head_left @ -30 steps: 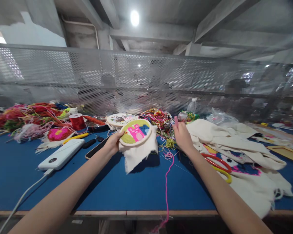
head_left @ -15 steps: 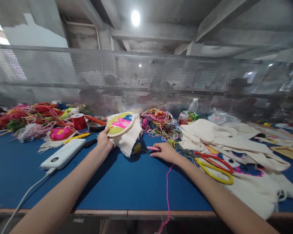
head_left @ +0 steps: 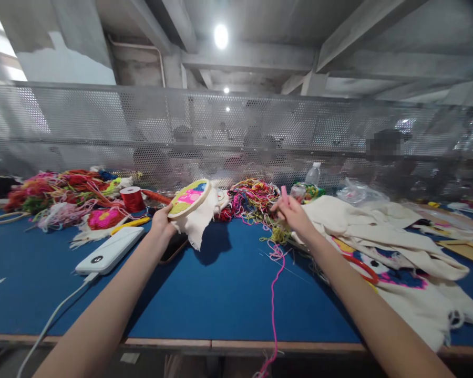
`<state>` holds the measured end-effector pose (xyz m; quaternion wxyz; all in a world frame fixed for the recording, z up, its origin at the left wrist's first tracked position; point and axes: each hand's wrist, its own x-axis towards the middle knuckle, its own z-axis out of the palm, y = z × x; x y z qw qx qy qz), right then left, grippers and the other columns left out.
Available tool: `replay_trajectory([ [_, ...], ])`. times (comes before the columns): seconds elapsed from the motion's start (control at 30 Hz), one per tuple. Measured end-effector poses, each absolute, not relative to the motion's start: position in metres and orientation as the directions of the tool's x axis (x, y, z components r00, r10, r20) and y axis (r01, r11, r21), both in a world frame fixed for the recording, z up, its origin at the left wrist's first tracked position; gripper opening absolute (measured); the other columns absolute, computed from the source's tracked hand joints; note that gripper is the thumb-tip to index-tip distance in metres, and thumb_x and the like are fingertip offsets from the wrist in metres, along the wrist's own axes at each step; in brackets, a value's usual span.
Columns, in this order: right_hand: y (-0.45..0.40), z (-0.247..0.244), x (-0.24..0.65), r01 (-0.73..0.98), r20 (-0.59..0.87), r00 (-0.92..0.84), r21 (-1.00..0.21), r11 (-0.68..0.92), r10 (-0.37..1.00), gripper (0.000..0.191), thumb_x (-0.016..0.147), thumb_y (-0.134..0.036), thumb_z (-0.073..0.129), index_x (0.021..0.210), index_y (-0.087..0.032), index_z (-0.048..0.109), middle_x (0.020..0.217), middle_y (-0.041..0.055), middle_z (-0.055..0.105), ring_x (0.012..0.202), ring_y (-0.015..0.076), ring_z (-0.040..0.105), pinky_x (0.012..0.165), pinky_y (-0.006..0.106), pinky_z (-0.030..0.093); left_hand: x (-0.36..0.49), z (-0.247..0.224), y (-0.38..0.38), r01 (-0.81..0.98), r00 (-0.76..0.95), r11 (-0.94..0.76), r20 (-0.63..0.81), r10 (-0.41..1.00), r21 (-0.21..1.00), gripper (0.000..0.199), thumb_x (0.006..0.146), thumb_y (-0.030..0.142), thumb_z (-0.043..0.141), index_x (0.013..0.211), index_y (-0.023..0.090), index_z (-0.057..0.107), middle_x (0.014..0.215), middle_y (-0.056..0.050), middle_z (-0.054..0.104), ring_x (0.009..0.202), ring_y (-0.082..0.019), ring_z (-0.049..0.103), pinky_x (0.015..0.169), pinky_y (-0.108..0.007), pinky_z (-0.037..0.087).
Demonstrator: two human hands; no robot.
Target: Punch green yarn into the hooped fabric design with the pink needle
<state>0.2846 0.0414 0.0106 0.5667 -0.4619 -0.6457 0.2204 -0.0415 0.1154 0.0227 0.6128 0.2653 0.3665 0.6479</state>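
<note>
My left hand (head_left: 163,223) grips the rim of a round embroidery hoop (head_left: 189,199), which is tilted above the table and stretches cream cloth with yellow-green, pink and blue stitching. Loose cloth hangs from its right side. My right hand (head_left: 294,212) is closed around a pink tool (head_left: 284,194), held upright beside the mixed yarn pile (head_left: 254,194). Below this hand, a bright pink yarn strand (head_left: 274,294) runs down over the table's front edge. Yellow-green yarn (head_left: 279,233) lies just under the hand.
A white power bank (head_left: 110,251) with a cable, a red thread spool (head_left: 132,199) and a yarn heap (head_left: 63,191) are at left. Cream cloth (head_left: 362,215), red-handled scissors (head_left: 362,269) and a clear bottle (head_left: 313,173) are at right. Behind stands a perforated metal screen (head_left: 228,126).
My right hand has moved right and up with the pink tool, away from the table's middle. The hoop has shifted slightly left and tilted more. The yellow-green yarn has moved right.
</note>
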Motion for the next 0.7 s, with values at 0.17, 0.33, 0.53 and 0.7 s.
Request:
replay_trajectory([
  [0.17, 0.05, 0.073, 0.305, 0.157, 0.541, 0.099, -0.837, 0.524, 0.835, 0.024, 0.077, -0.037, 0.063, 0.072, -0.019, 0.049, 0.063, -0.0042, 0.054, 0.041, 0.0044, 0.033, 0.037, 0.018, 0.02, -0.026, 0.005, 0.106, -0.254, 0.136, 0.243, -0.214, 0.967, 0.936, 0.014, 0.073, 0.01, 0.059, 0.084, 0.01, 0.067, 0.072, -0.016, 0.07, 0.066, -0.029, 0.068, 0.069, -0.041, 0.053],
  [0.33, 0.058, 0.116, 0.3, 0.117, 0.537, 0.023, -0.839, 0.531, 0.843, 0.016, 0.076, -0.024, 0.068, 0.07, -0.015, 0.056, 0.062, -0.0003, 0.06, 0.04, 0.003, 0.034, 0.035, 0.016, 0.018, 0.003, -0.004, 0.096, 0.025, 0.172, 0.012, -0.016, 0.985, 1.0, 0.025, 0.049, 0.006, 0.075, 0.067, 0.018, 0.062, 0.093, -0.013, 0.07, 0.111, -0.036, 0.056, 0.081, -0.034, 0.047],
  [0.53, 0.069, 0.125, 0.264, 0.119, 0.554, -0.049, -0.823, 0.555, 0.831, 0.013, 0.075, -0.025, 0.068, 0.076, -0.015, 0.06, 0.065, 0.0014, 0.065, 0.04, 0.0036, 0.037, 0.035, 0.016, 0.023, 0.066, 0.059, 0.092, 0.048, 0.454, -0.303, 0.249, 0.855, 0.952, 0.055, 0.057, 0.024, 0.081, 0.109, 0.024, 0.065, 0.131, -0.009, 0.056, 0.123, -0.028, 0.046, 0.093, -0.031, 0.039],
  [0.7, 0.087, 0.111, 0.249, 0.204, 0.617, 0.027, -0.774, 0.6, 0.787, 0.01, 0.073, -0.024, 0.066, 0.078, -0.018, 0.06, 0.066, 0.0006, 0.067, 0.041, 0.0067, 0.041, 0.04, 0.02, 0.029, 0.094, 0.085, 0.108, 0.017, 0.728, -0.433, 0.285, 0.624, 0.901, 0.03, 0.073, 0.034, 0.07, 0.094, 0.014, 0.07, 0.094, -0.011, 0.07, 0.082, -0.019, 0.063, 0.074, -0.032, 0.046],
])
